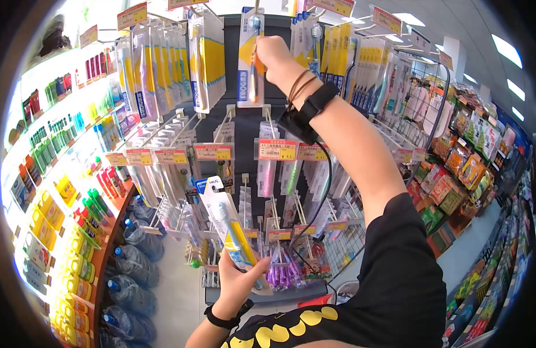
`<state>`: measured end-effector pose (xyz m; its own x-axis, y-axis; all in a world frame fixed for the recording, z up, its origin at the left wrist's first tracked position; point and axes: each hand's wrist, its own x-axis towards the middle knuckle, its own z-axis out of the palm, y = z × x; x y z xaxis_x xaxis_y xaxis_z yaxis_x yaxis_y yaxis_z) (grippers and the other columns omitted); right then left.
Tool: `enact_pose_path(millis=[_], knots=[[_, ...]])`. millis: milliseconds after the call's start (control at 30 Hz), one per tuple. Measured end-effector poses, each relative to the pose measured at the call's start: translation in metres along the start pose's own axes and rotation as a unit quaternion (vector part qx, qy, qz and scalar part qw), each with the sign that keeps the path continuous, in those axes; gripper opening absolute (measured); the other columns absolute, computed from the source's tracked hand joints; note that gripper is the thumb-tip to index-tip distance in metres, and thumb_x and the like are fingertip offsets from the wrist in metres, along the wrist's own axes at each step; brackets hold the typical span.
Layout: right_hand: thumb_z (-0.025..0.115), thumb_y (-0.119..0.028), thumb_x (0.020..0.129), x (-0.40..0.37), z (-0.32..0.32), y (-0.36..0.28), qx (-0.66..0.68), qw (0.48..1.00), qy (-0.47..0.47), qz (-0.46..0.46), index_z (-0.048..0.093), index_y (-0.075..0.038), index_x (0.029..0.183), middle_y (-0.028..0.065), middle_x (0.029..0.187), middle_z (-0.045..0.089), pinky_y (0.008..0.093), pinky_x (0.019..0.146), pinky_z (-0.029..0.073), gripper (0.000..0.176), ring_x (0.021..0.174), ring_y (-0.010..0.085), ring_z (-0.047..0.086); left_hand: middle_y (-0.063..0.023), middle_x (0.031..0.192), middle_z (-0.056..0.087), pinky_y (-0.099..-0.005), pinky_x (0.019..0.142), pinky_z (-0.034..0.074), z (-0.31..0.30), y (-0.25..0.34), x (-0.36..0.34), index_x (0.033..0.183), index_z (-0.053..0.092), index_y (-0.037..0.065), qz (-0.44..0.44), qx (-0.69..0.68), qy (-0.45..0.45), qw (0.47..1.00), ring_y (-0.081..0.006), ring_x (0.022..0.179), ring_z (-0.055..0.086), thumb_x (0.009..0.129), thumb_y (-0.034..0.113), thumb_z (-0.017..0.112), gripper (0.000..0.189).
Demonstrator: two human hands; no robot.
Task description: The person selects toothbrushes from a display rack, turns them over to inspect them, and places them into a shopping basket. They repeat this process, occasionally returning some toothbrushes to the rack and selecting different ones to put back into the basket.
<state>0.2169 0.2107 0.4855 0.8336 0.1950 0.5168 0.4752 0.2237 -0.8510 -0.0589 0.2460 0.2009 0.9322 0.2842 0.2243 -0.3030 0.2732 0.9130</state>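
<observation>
In the head view my left hand [238, 275] is closed around the lower part of a packaged toothbrush [228, 223] with a blue handle on a yellow and white card. My right hand [272, 57] reaches up to the top row of the rack and grips the edge of another packaged toothbrush [252, 72], which hangs upright at a hook. Its card is white, orange and blue. Beside it on the left hang yellow and white toothbrush packs [206, 66]. To the right of my wrist are more toothbrush packs [336, 49].
Price tags [277, 149] stick out from hooks on the lower rows. Purple packaged items [284, 268] hang near the rack's base. Wrapped water bottles [137, 262] line the floor at left, beside shelves of bottles [79, 264]. Snack bags [456, 153] fill a shelf at right.
</observation>
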Motion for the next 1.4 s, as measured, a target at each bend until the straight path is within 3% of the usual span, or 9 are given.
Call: enact_pose_path(millis=[100,200,267,367,433,633,800,967,1400], knots=[[0.049,-0.016,0.087,0.021,-0.017,0.019,-0.138,0.976,0.032,-0.166,0.061,0.003,0.087,0.0089,0.074,0.058,0.0336,0.061,0.044,0.022,0.067,0.0187,0.057,-0.0016,0.076,0.058,-0.0226,0.061,0.048,0.0,0.004,-0.001,0.108,0.047,0.002,-0.01,0.008,-0.002,1.0,-0.0085,0.064,0.058,0.07,0.003,0.074,0.047],[0.054,-0.02,0.088,0.015,-0.039,0.017,-0.395,0.912,-0.045,-0.104,0.055,0.003,0.107,0.0122,0.094,0.06,0.0298,0.074,0.046,0.03,0.09,0.0163,0.057,0.0002,0.08,0.057,-0.0223,0.064,0.047,-0.01,-0.002,0.004,0.114,0.047,0.002,-0.002,0.055,-0.027,0.998,-0.0067,0.069,0.056,0.069,0.008,0.077,0.055],[0.06,-0.021,0.079,-0.014,-0.046,0.034,-0.515,0.751,0.092,-0.402,0.045,0.007,0.112,0.0231,0.089,0.059,0.0416,0.08,0.046,0.046,0.089,0.0392,0.058,0.0014,0.083,0.057,-0.0225,0.067,0.046,-0.014,-0.006,0.006,0.118,0.046,0.001,0.007,0.072,-0.032,0.997,-0.0057,0.073,0.054,0.067,0.011,0.08,0.061],[0.061,-0.023,0.082,-0.105,-0.038,0.031,-0.206,0.91,-0.137,-0.333,0.045,0.004,0.113,0.0171,0.095,0.055,0.0346,0.074,0.047,0.044,0.087,0.0257,0.057,-0.0034,0.096,0.058,-0.0252,0.075,0.046,-0.017,-0.008,0.008,0.118,0.046,0.001,0.019,0.109,-0.034,0.993,-0.0085,0.082,0.055,0.066,0.014,0.081,0.064],[0.068,-0.028,0.079,-0.164,-0.042,0.039,-0.121,0.951,-0.237,-0.156,0.032,0.004,0.125,0.0201,0.117,0.047,0.034,0.086,0.044,0.067,0.105,0.0242,0.051,-0.0045,0.098,0.058,-0.0256,0.076,0.046,-0.016,-0.008,0.01,0.118,0.046,0.001,0.019,0.131,-0.03,0.991,-0.0091,0.084,0.055,0.066,0.014,0.081,0.064],[0.068,-0.015,0.081,-0.276,-0.056,0.08,-0.193,0.918,-0.34,-0.064,0.016,-0.001,0.136,0.014,0.13,0.037,0.0336,0.094,0.039,0.078,0.117,0.0204,0.043,-0.006,0.099,0.059,-0.0273,0.08,0.045,0.007,-0.003,0.011,0.117,0.044,0.0,0.094,0.169,-0.03,0.981,-0.0121,0.09,0.056,0.07,0.012,0.077,0.059],[0.069,-0.018,0.079,-0.267,-0.072,0.074,-0.139,0.909,-0.387,0.067,0.041,0.002,0.122,0.0122,0.109,0.057,0.0296,0.079,0.047,0.055,0.092,0.0169,0.059,-0.0096,0.109,0.054,-0.0295,0.085,0.043,0.016,-0.005,0.005,0.127,0.033,0.001,0.044,0.047,-0.068,0.996,-0.0135,0.101,0.053,0.08,0.007,0.064,0.057],[0.059,-0.013,0.088,-0.26,-0.086,0.057,-0.001,0.955,-0.279,0.099,0.044,0.001,0.119,0.0077,0.104,0.061,0.0265,0.076,0.049,0.037,0.09,0.0109,0.059,-0.0118,0.116,0.05,-0.0296,0.084,0.044,0.015,-0.002,0.003,0.131,0.027,0.001,-0.018,-0.082,-0.157,0.984,-0.0146,0.097,0.054,0.095,0.018,0.037,0.041],[0.054,-0.014,0.089,-0.124,-0.112,-0.052,-0.093,0.984,-0.123,-0.092,0.051,0.0,0.112,0.005,0.094,0.061,0.0227,0.073,0.043,0.027,0.083,0.0093,0.056,-0.0151,0.091,0.057,-0.037,0.067,0.053,0.026,-0.008,0.001,0.116,0.038,0.002,-0.028,-0.088,-0.105,0.99,-0.0246,0.075,0.062,0.095,0.023,0.037,0.03]])
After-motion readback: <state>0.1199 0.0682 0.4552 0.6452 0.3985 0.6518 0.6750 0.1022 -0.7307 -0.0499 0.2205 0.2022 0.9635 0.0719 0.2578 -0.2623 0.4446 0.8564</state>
